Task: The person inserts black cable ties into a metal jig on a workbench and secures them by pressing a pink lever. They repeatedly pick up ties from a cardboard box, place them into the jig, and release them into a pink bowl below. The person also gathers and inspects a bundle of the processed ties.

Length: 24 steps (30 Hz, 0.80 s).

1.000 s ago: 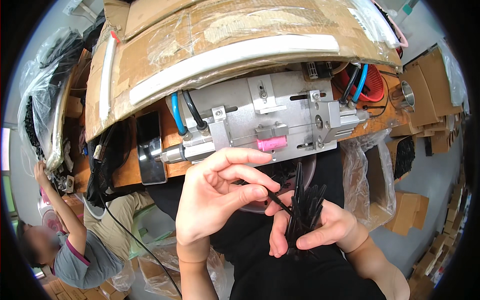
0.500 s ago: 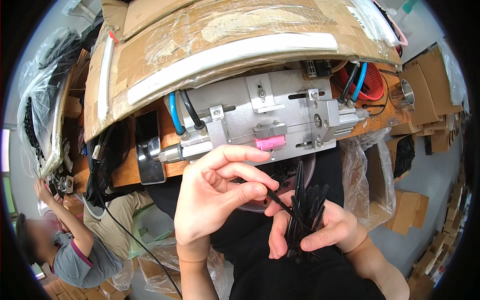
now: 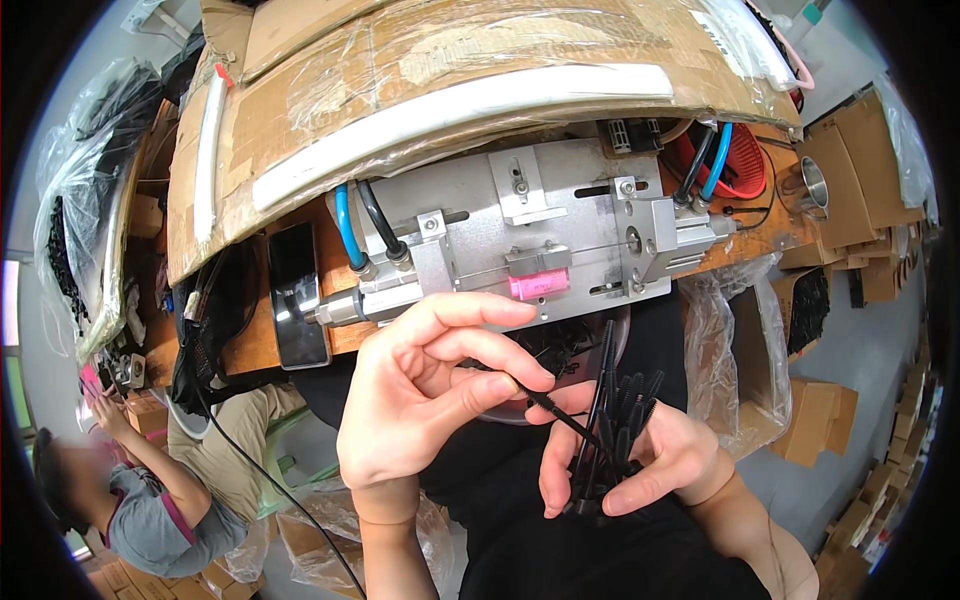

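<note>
Between thumb and index finger, my left hand (image 3: 420,395) pinches one thin black mascara wand (image 3: 548,403). Its lower end slants into a bundle of black mascara wands (image 3: 615,420). My right hand (image 3: 665,455) is closed around this bundle, whose tips stand upward; some show bristles. Just beyond my left fingertips, a pink cylindrical piece (image 3: 539,285) lies against a small metal block on a metal fixture (image 3: 485,225). Behind my hands, a bowl (image 3: 620,345) over my lap holds dark pieces, partly hidden.
A phone (image 3: 298,295) lies on the wooden bench at left. Blue and black hoses (image 3: 348,225) run into the fixture under a plastic-wrapped cardboard cover (image 3: 420,110). A red basket (image 3: 735,165) and a metal cup (image 3: 803,188) stand at right. Another person (image 3: 165,500) sits at far left.
My left hand has shifted slightly left, and more of the pinched wand shows between my hands. The wands in my right hand have tilted a little to the right.
</note>
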{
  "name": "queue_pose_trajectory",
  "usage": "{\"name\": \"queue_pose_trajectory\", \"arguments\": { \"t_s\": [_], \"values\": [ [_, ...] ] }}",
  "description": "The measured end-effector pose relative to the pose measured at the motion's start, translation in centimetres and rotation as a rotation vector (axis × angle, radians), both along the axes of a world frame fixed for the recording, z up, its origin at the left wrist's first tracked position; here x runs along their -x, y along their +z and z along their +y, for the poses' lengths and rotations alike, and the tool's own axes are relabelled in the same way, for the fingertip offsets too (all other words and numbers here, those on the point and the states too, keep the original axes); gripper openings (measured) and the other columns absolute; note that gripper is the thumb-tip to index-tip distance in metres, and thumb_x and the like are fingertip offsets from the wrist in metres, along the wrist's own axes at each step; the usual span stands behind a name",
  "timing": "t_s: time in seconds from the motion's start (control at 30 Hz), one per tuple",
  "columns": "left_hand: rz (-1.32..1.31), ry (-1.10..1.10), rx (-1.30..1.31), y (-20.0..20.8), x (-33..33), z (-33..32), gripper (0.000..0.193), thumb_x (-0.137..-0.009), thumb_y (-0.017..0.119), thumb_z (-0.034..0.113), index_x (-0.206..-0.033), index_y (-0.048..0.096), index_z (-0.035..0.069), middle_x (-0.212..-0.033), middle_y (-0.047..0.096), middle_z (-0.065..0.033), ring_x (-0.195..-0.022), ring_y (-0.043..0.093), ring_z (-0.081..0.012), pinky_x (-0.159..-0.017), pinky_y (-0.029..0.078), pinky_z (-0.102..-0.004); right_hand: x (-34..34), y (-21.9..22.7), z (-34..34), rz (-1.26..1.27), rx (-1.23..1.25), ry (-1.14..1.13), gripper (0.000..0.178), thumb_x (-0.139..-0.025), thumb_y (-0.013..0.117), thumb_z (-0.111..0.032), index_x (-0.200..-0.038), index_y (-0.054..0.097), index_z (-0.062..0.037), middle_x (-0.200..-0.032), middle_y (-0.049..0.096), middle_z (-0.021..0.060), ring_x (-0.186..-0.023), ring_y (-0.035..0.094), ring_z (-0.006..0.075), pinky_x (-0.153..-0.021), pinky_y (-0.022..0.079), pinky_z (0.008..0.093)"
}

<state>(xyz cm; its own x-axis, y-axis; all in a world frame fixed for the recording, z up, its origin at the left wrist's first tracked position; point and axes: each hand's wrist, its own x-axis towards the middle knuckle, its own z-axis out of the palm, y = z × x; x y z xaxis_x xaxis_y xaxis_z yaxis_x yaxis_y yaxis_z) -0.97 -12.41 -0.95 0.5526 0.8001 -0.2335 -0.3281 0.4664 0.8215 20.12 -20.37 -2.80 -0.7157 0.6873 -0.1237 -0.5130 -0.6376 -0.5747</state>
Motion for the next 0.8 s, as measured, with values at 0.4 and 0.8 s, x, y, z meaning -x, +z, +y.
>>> {"name": "queue_pose_trajectory", "arguments": {
  "t_s": [0.4,0.8],
  "values": [
    [0.014,-0.023,-0.1,-0.6,0.6,-0.1,0.042,-0.085,0.067,-0.007,-0.123,0.049,-0.008,-0.087,0.068,-0.0156,-0.087,0.067,-0.0229,-0.08,0.054,-0.0327,0.2,0.5,-0.2,-0.011,0.028,-0.007,0.077,-0.084,0.066,0.0,-0.148,0.023,-0.0018,-0.108,0.06,0.0129,-0.099,0.059,0.0208,-0.093,0.045,0.0347],
    [0.759,0.92,-1.52,-10.3,-5.9,-7.0,0.052,-0.102,0.024,0.048,-0.128,0.042,0.007,-0.131,0.043,-0.0247,-0.122,0.044,-0.0381,-0.104,0.036,-0.0538,3.9,-1.3,1.0,-0.195,0.056,-0.466,0.026,-0.092,0.064,-0.006,-0.115,0.052,-0.0015,-0.101,0.061,0.0046,-0.096,0.058,0.0104,-0.084,0.047,0.0269]
  ]
}}
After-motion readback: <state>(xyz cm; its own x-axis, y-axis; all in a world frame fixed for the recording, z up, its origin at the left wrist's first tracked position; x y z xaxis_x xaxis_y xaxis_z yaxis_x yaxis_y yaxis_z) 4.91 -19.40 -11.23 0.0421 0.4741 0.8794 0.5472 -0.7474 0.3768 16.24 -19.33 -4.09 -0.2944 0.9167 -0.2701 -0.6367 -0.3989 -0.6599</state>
